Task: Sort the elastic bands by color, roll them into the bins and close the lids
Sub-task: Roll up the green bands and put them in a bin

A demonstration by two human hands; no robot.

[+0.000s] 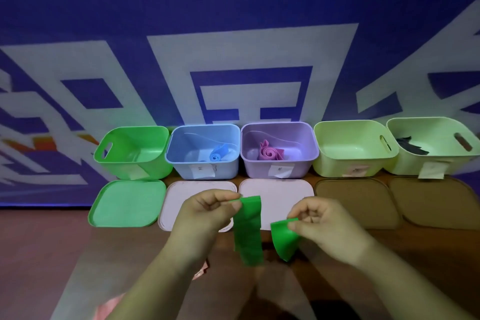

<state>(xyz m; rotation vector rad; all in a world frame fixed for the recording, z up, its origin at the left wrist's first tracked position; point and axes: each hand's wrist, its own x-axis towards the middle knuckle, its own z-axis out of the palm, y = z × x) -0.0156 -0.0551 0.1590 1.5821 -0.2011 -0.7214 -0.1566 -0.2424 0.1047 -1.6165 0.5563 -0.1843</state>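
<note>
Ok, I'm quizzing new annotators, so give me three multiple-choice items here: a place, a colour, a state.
1. Where does the rolled pink band lie? A) in the purple bin B) in the blue bin C) on a lid
2. What colour is the band pinched by the left hand and right hand? A) black B) green C) blue
3. The green bin is: A) shut by its lid B) open with a black band inside C) open, nothing seen inside
Answers: 1 A, the pink band sits on the purple bin's floor; 2 B, the band between both hands is green; 3 C, its green lid lies flat in front of it.
</note>
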